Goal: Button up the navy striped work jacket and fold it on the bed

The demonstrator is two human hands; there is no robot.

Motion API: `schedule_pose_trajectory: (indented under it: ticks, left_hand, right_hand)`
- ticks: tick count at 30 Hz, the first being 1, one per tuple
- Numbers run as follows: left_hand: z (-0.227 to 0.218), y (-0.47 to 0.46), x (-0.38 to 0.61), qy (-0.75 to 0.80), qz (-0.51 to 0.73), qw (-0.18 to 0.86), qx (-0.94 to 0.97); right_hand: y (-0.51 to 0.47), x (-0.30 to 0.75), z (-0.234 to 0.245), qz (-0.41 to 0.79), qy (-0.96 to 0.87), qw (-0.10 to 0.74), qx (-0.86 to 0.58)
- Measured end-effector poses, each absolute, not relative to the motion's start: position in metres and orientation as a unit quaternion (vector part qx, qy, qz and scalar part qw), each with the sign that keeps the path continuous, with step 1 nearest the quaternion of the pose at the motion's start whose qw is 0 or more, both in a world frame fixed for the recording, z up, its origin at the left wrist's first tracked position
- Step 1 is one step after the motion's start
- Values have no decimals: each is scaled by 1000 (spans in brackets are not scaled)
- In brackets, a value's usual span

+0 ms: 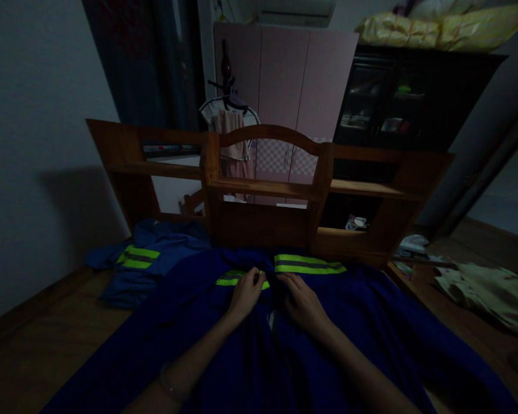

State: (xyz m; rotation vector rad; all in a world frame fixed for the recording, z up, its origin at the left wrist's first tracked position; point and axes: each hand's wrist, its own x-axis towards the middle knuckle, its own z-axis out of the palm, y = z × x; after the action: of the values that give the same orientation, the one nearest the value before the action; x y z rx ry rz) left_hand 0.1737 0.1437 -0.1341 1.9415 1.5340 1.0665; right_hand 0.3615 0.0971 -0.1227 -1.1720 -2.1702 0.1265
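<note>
A dark blue work jacket [371, 328] with yellow-green reflective stripes [306, 264] lies spread on the wooden surface in front of me. My left hand [245, 294] pinches the jacket's front edge by the left stripe, fingers closed on the cloth. My right hand [301, 302] rests on the other front edge just to the right, fingers curled onto the fabric near the centre opening. The two hands are close together, almost touching.
A second blue garment with reflective stripes [140, 259] lies crumpled at the left. A wooden headboard with shelves [263, 187] stands right behind the jacket. Pale green cloth [483, 290] lies at the right. A dark cabinet [414, 103] and pink wardrobe [293, 80] stand beyond.
</note>
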Motion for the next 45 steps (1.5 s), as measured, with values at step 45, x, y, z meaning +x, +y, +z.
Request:
schedule_pose_trajectory:
  ticks: [45]
  left_hand:
    - [-115,121,194,296,448,540,648]
  right_hand:
    - [90,359,-120,137,-794,397,-441]
